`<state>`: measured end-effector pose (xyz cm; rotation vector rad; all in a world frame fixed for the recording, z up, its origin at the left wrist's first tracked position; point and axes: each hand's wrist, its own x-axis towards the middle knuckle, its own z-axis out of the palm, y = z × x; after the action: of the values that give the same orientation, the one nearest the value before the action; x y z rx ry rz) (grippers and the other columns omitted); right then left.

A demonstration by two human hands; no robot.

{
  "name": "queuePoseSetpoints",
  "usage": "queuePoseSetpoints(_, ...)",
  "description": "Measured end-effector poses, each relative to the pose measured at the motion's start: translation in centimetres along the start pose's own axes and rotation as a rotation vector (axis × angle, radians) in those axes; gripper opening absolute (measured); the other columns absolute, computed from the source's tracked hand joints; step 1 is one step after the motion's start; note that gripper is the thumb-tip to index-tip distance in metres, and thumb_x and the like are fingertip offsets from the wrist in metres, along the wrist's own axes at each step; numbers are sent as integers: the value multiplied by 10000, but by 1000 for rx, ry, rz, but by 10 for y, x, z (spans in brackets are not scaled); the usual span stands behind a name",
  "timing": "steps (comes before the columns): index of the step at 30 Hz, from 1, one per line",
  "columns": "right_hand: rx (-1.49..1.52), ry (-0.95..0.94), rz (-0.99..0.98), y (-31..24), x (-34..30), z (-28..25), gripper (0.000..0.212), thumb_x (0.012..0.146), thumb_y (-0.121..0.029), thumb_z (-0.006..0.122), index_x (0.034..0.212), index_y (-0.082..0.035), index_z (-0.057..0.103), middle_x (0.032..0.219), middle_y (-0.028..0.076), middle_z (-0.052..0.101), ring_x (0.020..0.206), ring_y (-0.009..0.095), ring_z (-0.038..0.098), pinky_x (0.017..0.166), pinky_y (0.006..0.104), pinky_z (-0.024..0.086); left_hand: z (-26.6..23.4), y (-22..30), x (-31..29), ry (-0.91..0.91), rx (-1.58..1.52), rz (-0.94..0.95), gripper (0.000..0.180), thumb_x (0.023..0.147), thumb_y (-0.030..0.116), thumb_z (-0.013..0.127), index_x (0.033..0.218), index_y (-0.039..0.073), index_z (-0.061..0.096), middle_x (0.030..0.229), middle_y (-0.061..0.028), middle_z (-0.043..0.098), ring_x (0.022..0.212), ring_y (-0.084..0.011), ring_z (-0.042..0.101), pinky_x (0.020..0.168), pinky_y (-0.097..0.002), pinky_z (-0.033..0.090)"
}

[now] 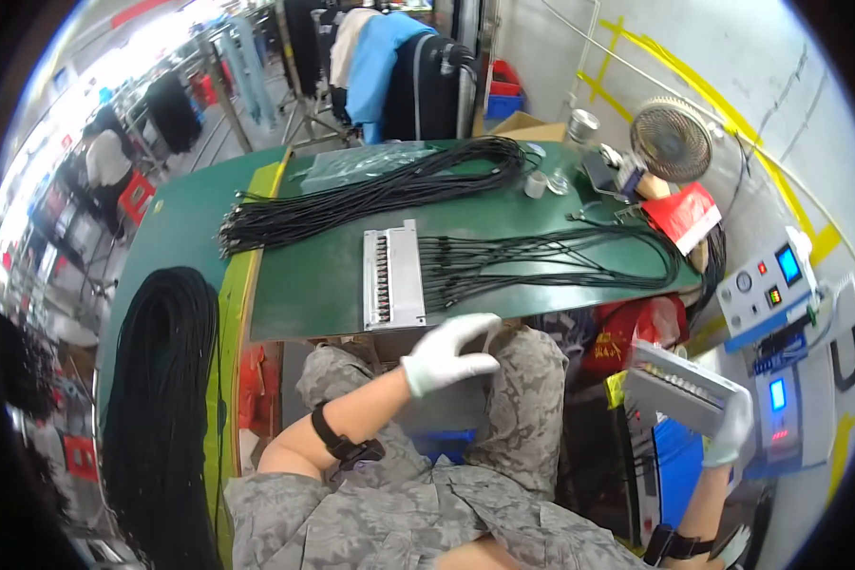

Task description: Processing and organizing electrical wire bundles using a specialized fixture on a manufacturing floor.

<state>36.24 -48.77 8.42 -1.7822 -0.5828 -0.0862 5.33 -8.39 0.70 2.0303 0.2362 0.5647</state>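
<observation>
Silver rack is up in the right hand at the moment, off to the right past the near edge of the green desk, tilted, with a row of small fittings showing along its length. That hand's got a white glove on and is gripping the rack by its near right end. Left hand, also gloved, isn't holding anything: thumb and fingers are spread pretty wide, and it's over the person's lap, just off the near edge of the desk. Right past it, sitting flat on the desk, is a second rack, with a row of cable ends lined up in it and black cables running out to the right, then looping round near the desk's right end. Farther back there's a fat cable bundle lying across, plus a clear plastic bag behind it. Over on the left, a big cable coil stretches from the middle down to the near side, beside a yellow strip. Far right corner's kinda cluttered: round fan, red packet, small cup. Near right of those there's a blue-and-white machine with a lit screen.
</observation>
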Motion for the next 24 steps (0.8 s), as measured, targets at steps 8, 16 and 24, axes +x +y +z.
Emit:
queuePoseSetpoints(8, -49, -835, 12, -113, 59, 294, 264, 936, -254, 542, 1011, -11, 612, 946, 29, 633, 876, 104, 566, 793, 283, 455, 2, 1, -12, 140, -1104, -174, 573, 826, 108, 713, 1332, 5, 465, 1293, -119, 541, 1196, -186, 503, 1000, -334, 415)
queuePoseSetpoints(16, -529, -1048, -860, -138, 46, 536, 613, 832, -466, 602, 1289, -69, 500, 1201, 175, 591, 1119, 327, 559, 968, 395, 427, -51, -66, -39, 447, -1129, -440, 332, 821, 70, 705, 1136, 7, 623, 1057, -65, 661, 973, -147, 613, 858, -293, 500)
queuePoseSetpoints(24, -1080, -1364, -758, -177, 14, 607, 641, 833, -596, 509, 1165, -57, 612, 1160, 176, 615, 1097, 333, 571, 924, 394, 446, -57, -63, -48, 450, -748, -478, 380, 765, 116, 766, 1109, 10, 644, 1029, -58, 675, 922, -124, 616, 836, -277, 498)
